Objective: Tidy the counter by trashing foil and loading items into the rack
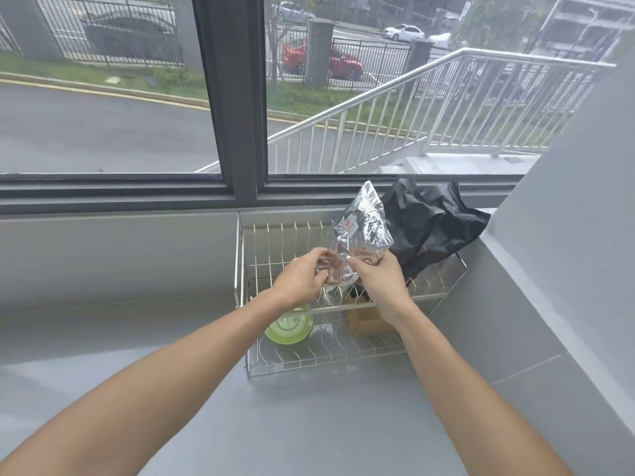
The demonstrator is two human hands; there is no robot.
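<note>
While our left hand (pixel 302 278) and right hand (pixel 376 278) both pinch the foil (pixel 364 231) above the rack (pixel 240 255), untrashed, a green bowl (pixel 288 326) sits racked at seven o'clock.

A small red mark shows on the foil (pixel 364 231), too blurred to read; no other text.

1 head-worn wide-angle camera looks forward and down from close above a grey counter (pixel 309 424), past both outstretched forearms, toward a window (pixel 137 97) facing the street.
</note>
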